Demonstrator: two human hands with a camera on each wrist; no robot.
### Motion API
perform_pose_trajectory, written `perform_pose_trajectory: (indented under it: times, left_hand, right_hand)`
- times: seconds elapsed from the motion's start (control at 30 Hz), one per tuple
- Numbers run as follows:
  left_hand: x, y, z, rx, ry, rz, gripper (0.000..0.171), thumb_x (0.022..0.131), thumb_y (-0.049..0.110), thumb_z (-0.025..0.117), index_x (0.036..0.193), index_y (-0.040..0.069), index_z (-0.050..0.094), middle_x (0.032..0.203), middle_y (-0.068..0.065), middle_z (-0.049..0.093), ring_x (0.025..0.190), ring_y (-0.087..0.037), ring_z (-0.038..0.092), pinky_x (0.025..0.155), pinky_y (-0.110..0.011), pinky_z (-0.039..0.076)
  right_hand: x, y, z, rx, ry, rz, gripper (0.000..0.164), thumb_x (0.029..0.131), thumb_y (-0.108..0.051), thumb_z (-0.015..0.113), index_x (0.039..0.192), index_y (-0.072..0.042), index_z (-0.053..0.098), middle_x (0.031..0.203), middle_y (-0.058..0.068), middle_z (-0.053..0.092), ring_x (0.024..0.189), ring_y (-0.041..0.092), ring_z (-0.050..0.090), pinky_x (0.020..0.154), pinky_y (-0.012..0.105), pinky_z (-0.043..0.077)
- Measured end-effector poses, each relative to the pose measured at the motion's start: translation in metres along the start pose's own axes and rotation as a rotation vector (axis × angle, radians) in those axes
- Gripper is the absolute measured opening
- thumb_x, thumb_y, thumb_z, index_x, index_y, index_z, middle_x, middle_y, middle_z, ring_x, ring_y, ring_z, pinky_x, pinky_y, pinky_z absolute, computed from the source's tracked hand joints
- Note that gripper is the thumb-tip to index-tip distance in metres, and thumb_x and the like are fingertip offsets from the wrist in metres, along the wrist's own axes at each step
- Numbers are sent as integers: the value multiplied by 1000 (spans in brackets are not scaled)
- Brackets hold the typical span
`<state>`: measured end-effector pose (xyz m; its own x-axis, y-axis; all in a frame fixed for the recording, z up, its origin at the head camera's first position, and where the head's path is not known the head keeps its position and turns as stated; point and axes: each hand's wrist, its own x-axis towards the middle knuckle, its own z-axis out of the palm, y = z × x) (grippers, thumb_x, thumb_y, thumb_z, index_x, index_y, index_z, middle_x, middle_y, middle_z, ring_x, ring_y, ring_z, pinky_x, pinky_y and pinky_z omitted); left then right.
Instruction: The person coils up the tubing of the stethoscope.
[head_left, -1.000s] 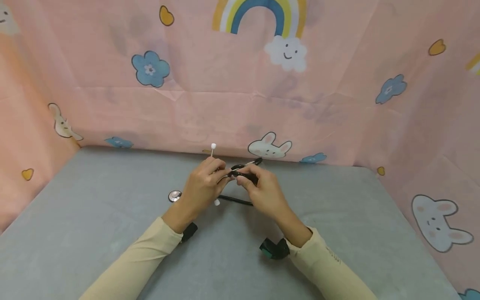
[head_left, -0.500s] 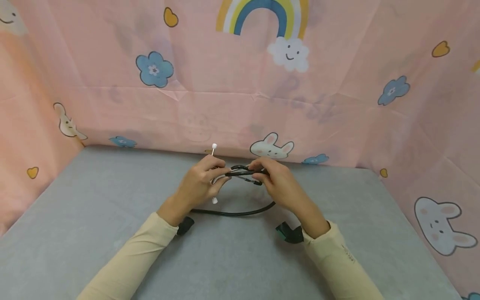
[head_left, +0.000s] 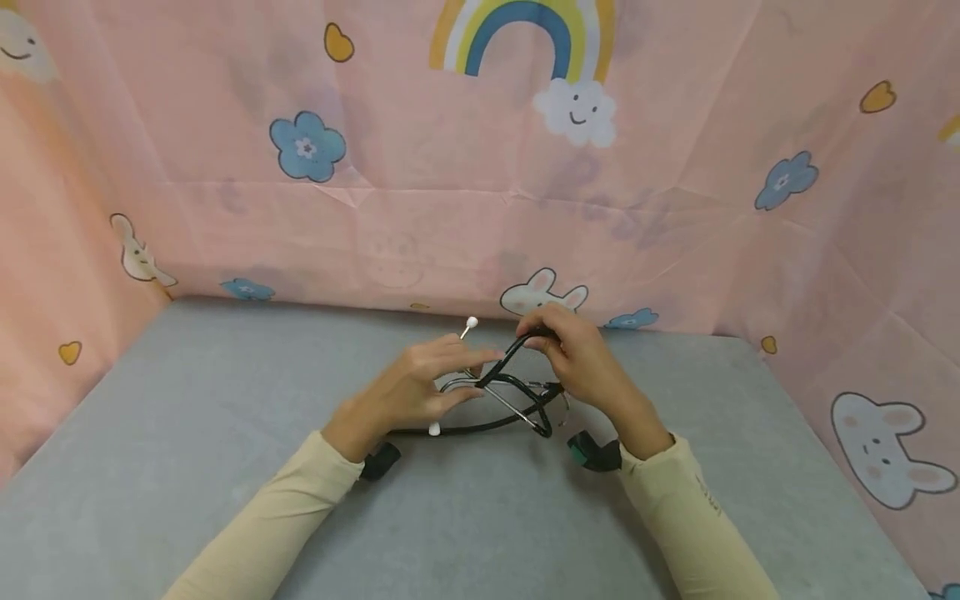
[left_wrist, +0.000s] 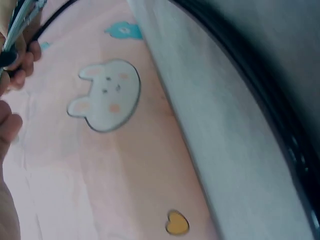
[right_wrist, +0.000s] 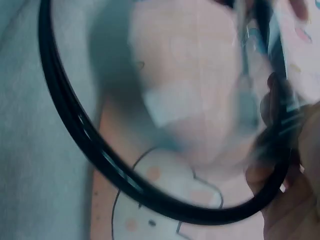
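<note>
Both hands hold a stethoscope with black tubing [head_left: 517, 423] and bent metal ear tubes [head_left: 510, 404], lifted over the grey table. My left hand [head_left: 408, 379] has the ear tubes between its thumb and fingers, the index finger reaching out along them. One white ear tip [head_left: 472, 322] sticks up above that hand; the other white ear tip [head_left: 434, 429] shows below it. My right hand [head_left: 581, 358] pinches a black length of tubing, drawn up and right from the metal part. In the right wrist view a loop of black tubing [right_wrist: 112, 167] hangs beside the fingers. The chest piece is hidden.
A grey table [head_left: 480, 533] spreads under the hands. Behind it hangs a pink curtain [head_left: 420, 225] with printed rabbits, flowers and a rainbow, which also closes in both sides. Dark wrist-worn devices [head_left: 595, 452] sit under the sleeves.
My right hand has moved right and upward with the black tubing, away from the left hand. The ear tubes have tilted, and crossed loops now show between the hands. The left index finger has straightened.
</note>
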<state>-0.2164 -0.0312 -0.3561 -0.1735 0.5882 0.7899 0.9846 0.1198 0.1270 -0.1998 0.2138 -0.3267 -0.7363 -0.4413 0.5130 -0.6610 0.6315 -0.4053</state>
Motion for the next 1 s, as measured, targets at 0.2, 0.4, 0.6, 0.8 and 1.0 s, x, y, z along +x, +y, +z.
perform_pose_trajectory:
  times: [0.2, 0.4, 0.6, 0.8, 1.0]
  left_hand:
    - [8, 5, 1, -131, 37, 95, 26, 74, 4, 79, 99, 7, 75, 89, -1, 70, 75, -7, 53, 65, -14, 44]
    - [8, 7, 1, -122, 81, 115, 27, 69, 4, 81, 95, 4, 75, 86, -3, 68, 74, -9, 55, 64, -13, 45]
    - [7, 10, 1, 20, 46, 86, 37, 67, 9, 82, 103, 6, 73, 91, -3, 68, 78, -10, 58, 69, -13, 48]
    - [8, 11, 3, 83, 124, 123, 32, 68, 2, 81, 99, 5, 75, 85, -4, 67, 75, -12, 60, 68, -15, 50]
    - [8, 12, 4, 51, 276, 83, 32, 64, 4, 84, 95, 1, 75, 83, -6, 70, 76, -14, 62, 66, -14, 50]
  right_hand:
    - [0, 10, 0, 97, 32, -1, 16, 89, -11, 62, 102, -19, 67, 99, -2, 66, 77, 7, 55, 65, 22, 45]
    - [2, 5, 10, 156, 129, 83, 15, 89, -15, 64, 102, -15, 71, 98, 2, 68, 76, 7, 56, 65, 21, 46]
    - [6, -11, 10, 239, 238, 178, 14, 86, -12, 67, 98, -7, 72, 97, 9, 71, 77, 1, 58, 66, 17, 48]
    - [5, 4, 10, 373, 103, 313, 22, 88, -18, 68, 108, -8, 70, 108, 11, 69, 74, 5, 55, 64, 22, 45]
    - [2, 7, 21, 417, 14, 397, 23, 93, -15, 62, 112, -2, 58, 107, 17, 62, 90, 11, 58, 77, 27, 47]
